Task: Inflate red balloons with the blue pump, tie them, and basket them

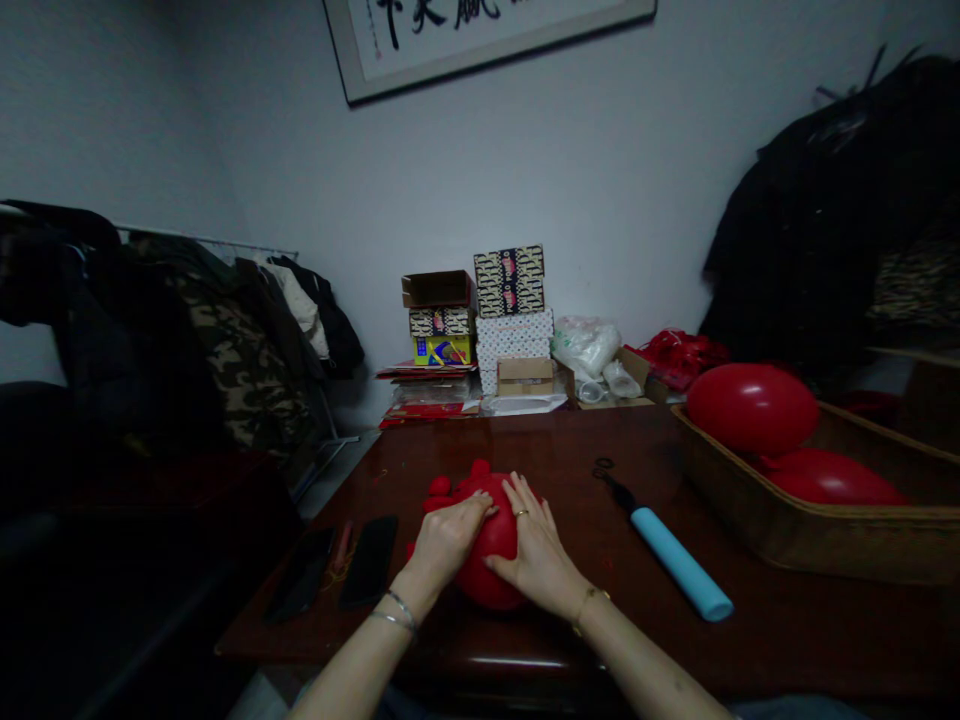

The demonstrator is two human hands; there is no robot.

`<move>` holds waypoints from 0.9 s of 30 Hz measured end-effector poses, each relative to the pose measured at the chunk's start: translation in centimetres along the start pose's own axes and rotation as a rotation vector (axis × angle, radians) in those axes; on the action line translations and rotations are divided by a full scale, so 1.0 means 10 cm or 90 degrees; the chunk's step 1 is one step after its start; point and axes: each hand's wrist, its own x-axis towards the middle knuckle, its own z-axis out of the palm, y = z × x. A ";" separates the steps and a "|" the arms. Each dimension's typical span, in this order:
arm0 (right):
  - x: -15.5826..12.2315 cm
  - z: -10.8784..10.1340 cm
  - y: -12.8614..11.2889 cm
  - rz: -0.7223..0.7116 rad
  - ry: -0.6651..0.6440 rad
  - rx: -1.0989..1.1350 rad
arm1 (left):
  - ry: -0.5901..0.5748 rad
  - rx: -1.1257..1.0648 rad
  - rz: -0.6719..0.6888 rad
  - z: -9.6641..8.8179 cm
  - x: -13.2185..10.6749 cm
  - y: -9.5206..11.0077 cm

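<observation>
A round, inflated red balloon [495, 570] sits near the front of the table between my hands. My left hand [450, 530] is closed on its upper left side, fingers curled together and thumb pressed in; whether it pinches the skin or a small part is hidden. My right hand [538, 550] lies on the balloon's right side with its fingers stretched out and the thumb apart. Just behind my left hand are small red pieces [440, 487], which look like more balloons or parts of one. To the right lies a light blue balloon hand pump [679, 560] with a black nozzle.
A wicker basket [810, 545] on the right holds large red balloons [752, 408]. Two dark phones [369, 560] lie at the left of the brown table [555, 450]. Stacked boxes [514, 340] and plastic bags [587, 345] line the back. Clothes [232, 340] hang at left.
</observation>
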 end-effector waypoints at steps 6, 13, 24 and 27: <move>-0.01 0.26 -0.14 0.054 0.106 -0.086 | -0.008 0.058 -0.104 -0.04 0.05 0.10; 0.05 0.09 -0.06 -0.005 0.021 -0.021 | -0.022 -0.012 -0.001 -0.22 0.07 0.05; 0.03 -0.03 0.13 -0.030 -0.124 0.125 | 0.029 -0.072 0.030 -0.04 -0.03 -0.01; 0.03 0.02 0.05 0.002 -0.092 0.086 | 0.014 -0.072 0.017 -0.06 0.01 0.03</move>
